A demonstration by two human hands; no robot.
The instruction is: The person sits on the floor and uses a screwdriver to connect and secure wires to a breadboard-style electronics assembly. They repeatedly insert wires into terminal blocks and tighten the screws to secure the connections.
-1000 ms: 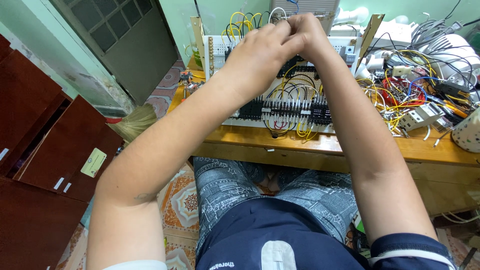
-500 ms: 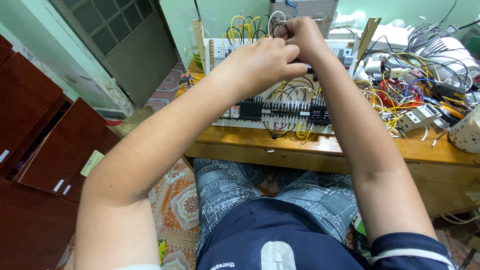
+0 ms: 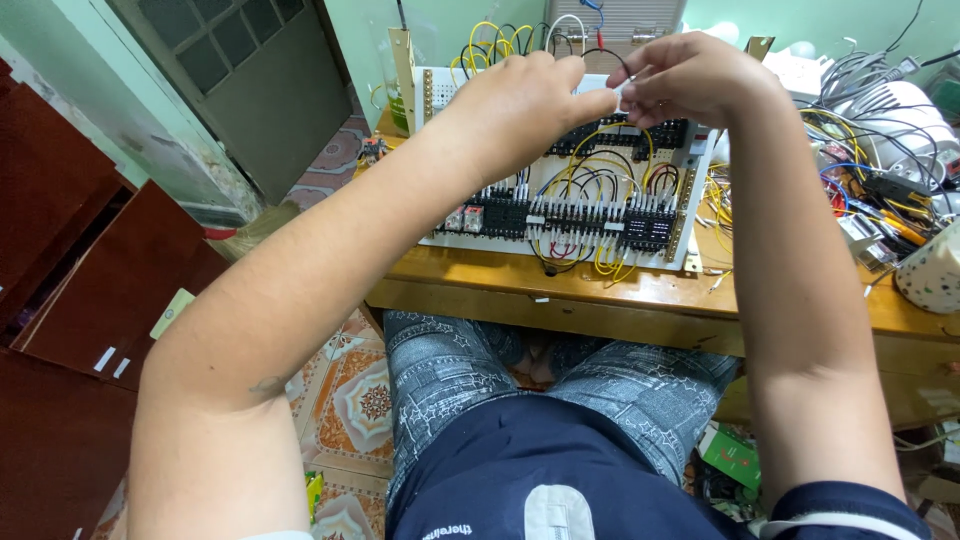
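While both fists sit raised above the wiring panel (image 3: pixel 560 200), left hand (image 3: pixel 520 110) and right hand (image 3: pixel 690 80) pinch a thin black looped wire (image 3: pixel 605 55) between them.

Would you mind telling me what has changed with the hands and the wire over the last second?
Both hands moved slightly toward the wearer and apart: the left hand and right hand, bunched together a second ago, now pinch a thin black wire between their fingertips with a small gap between them. The white wiring panel on the wooden bench stayed as it was.
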